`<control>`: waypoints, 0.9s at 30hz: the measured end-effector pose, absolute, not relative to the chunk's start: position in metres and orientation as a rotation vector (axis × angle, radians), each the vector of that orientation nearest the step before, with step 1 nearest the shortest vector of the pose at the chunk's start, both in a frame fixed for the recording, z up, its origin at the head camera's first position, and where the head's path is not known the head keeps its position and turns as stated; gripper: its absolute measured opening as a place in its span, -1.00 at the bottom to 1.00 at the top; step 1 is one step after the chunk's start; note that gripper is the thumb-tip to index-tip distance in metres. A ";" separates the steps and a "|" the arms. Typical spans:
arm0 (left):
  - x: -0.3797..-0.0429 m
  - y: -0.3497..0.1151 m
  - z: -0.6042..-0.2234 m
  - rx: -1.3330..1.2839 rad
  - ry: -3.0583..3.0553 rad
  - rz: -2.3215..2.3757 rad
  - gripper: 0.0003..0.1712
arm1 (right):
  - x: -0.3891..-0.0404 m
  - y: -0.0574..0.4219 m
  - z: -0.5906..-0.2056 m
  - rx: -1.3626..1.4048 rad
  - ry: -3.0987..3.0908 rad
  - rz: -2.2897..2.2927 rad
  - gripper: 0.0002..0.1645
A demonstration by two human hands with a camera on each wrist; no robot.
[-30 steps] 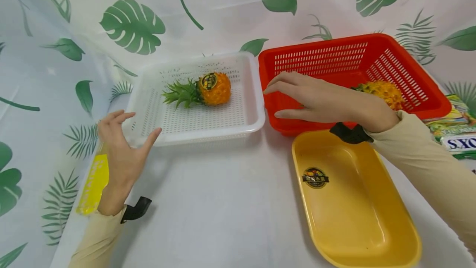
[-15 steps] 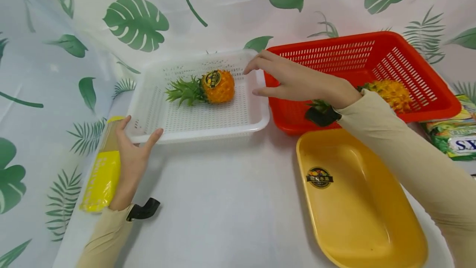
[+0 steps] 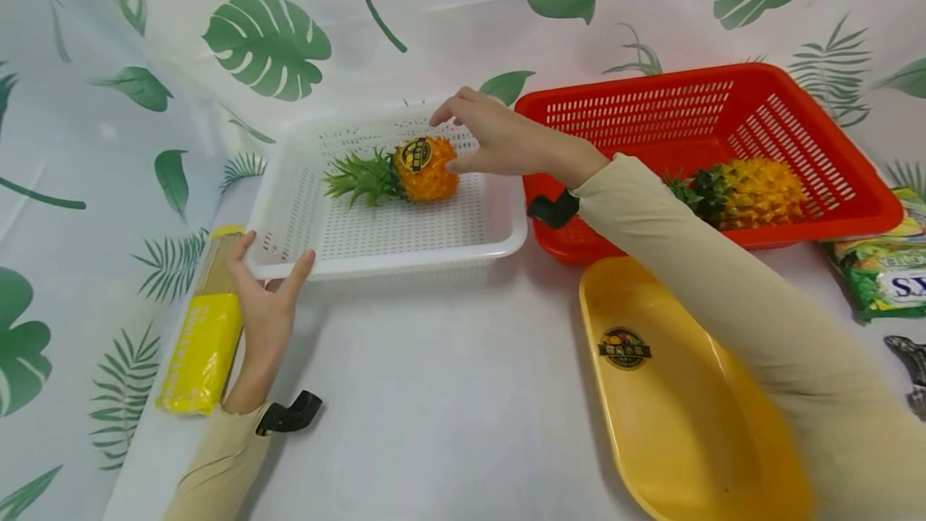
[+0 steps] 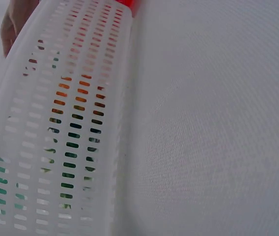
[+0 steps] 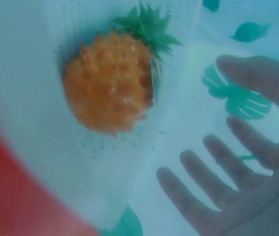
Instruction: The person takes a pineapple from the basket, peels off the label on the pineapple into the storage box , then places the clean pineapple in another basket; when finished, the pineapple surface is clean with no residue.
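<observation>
Our right hand hangs over the right side of the white basket, thumb and fingers apart, near the base of 1 pineapple. Our left hand touches that basket's near-left corner, thumb and fingers spread. The pineapple lies inside on its side, long axis running left to right, crown pointing left, base right. Beyond, in the red basket, pineapple number 2 also points its crown left.
</observation>
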State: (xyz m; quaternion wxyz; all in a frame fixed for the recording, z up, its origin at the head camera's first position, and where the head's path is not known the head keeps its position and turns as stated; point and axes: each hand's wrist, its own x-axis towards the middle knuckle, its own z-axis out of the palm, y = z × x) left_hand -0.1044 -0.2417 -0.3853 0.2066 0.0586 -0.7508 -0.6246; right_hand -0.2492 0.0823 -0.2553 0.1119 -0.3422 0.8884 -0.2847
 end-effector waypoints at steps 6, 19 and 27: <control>-0.105 -0.240 -0.384 0.165 -2.093 -1.754 -0.13 | -0.263 0.064 -0.266 -0.915 2.622 -0.839 -0.24; -0.105 -0.242 -0.382 0.178 -2.092 -1.751 -0.14 | -0.287 0.034 -0.288 -0.743 2.550 -0.769 -0.01; -0.105 -0.244 -0.384 0.162 -2.106 -1.754 -0.14 | -0.287 0.027 -0.296 -0.736 2.513 -0.689 0.10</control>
